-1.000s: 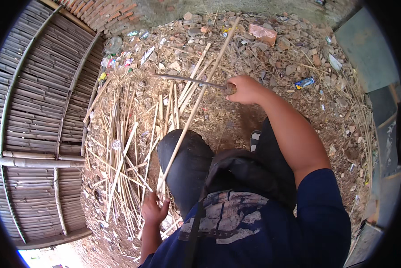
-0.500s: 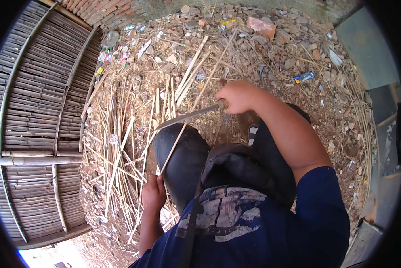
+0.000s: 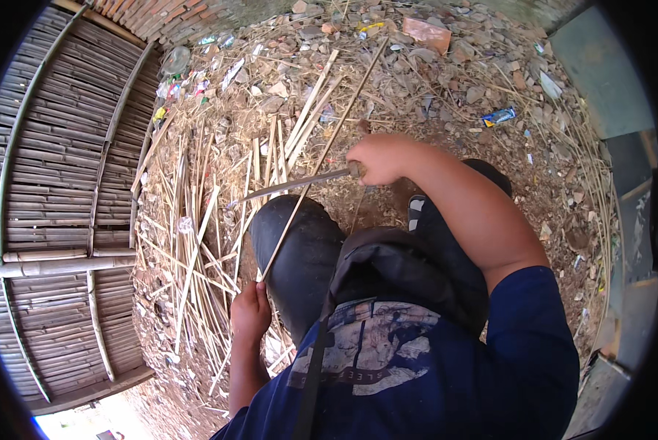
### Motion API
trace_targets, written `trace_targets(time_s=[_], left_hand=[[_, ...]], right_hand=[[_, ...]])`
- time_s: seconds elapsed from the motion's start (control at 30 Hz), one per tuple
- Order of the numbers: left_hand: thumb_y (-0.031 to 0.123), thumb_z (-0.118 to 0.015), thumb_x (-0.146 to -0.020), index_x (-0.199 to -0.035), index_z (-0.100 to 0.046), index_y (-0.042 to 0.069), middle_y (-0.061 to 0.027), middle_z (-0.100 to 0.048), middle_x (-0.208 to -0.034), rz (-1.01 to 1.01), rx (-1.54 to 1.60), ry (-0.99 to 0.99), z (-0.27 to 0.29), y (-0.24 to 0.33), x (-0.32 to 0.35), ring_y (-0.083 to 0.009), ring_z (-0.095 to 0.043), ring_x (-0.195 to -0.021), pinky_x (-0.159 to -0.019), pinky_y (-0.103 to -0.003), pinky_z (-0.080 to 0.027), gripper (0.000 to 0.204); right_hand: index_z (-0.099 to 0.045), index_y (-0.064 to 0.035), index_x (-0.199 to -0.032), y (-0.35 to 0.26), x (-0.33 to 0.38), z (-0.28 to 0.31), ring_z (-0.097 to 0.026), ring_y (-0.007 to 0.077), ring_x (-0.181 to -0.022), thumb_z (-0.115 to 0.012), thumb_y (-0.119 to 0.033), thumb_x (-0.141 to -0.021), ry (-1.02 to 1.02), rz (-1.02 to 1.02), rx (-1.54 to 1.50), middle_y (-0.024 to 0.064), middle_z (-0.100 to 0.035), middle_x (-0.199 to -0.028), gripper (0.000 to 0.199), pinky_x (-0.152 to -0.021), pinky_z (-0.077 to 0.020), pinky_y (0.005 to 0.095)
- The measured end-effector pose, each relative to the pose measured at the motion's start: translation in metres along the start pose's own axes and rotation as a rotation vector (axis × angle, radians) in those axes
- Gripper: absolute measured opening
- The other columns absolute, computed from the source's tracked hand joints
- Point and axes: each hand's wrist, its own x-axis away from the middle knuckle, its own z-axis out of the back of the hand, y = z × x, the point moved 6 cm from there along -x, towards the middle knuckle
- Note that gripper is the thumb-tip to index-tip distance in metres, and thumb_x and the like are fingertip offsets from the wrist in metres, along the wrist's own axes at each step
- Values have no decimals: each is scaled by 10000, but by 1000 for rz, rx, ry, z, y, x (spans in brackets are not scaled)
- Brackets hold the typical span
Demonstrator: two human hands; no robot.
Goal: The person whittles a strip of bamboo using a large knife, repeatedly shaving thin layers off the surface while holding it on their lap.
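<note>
My left hand (image 3: 250, 312) is closed around the near end of a long, thin bamboo strip (image 3: 336, 130). The strip slants up and to the right, passing over my dark-trousered left knee (image 3: 288, 231) toward the rubble. In my right hand (image 3: 379, 158) is the handle of a machete (image 3: 299, 182), fingers wrapped round it. Its long, slightly curved blade points left and crosses the strip just above the knee; whether edge and strip touch, I cannot tell. Beyond and left of the knee lie several split bamboo strips (image 3: 195, 271) in a loose pile.
A bamboo slat wall (image 3: 57, 147) runs along the left. Stones, shavings and litter cover the ground, among them a blue wrapper (image 3: 498, 117) and a reddish slab (image 3: 426, 34). Grey panels (image 3: 600, 73) stand at the right, with long thin sticks (image 3: 600, 198) beside them.
My right hand has shifted slightly left and the machete blade has slid left across the strip, its tip now farther past my knee. My left hand keeps its hold, almost in place.
</note>
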Motion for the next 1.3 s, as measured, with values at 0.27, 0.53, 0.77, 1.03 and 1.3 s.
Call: trace_targets(time_s=[0.27,0.53,0.77,1.03,1.3], left_hand=[[327,-414,-1057,-830,-576,19,-255,-610,-711,0,-15,26,-6,7,-7,-490,-613,-723,-649,-574,-441,415],[282,-453,-1046,-836,-574,28,-247,-614,-706,-4,-63,40,5,20,5,-484,-615,-693,-614,-568,-445,352],[291,-475,-1041,-853,-565,47,-238,-622,-699,7,-74,102,0,23,11,-472,-623,-672,-593,-570,-455,321],[301,-493,-1031,-877,-567,72,-228,-634,-676,-23,-112,174,-9,18,11,-461,-630,-620,-558,-576,-464,286],[299,-494,-1033,-886,-572,72,-235,-636,-676,3,-100,150,-6,21,17,-463,-631,-620,-547,-575,-466,281]], right_hand=[[-676,-9,-1140,46,-25,-13,-698,327,-917,-754,-244,-729,42,-45,-104,184,-711,-1017,480,-797,-548,445],[-668,-30,-1219,30,-25,-26,-683,360,-1001,-723,-211,-718,-69,-28,-7,211,-705,-1066,536,-848,-547,447],[-669,-34,-1153,53,-17,3,-686,346,-946,-711,-206,-738,33,-195,-122,193,-707,-988,451,-814,-536,455],[-685,-38,-990,47,-27,-22,-685,356,-895,-700,-188,-734,42,-26,-91,193,-698,-900,298,-768,-529,471],[-679,-5,-1045,11,-20,-16,-682,362,-901,-694,-184,-728,-12,-26,-23,195,-700,-928,364,-793,-539,454]])
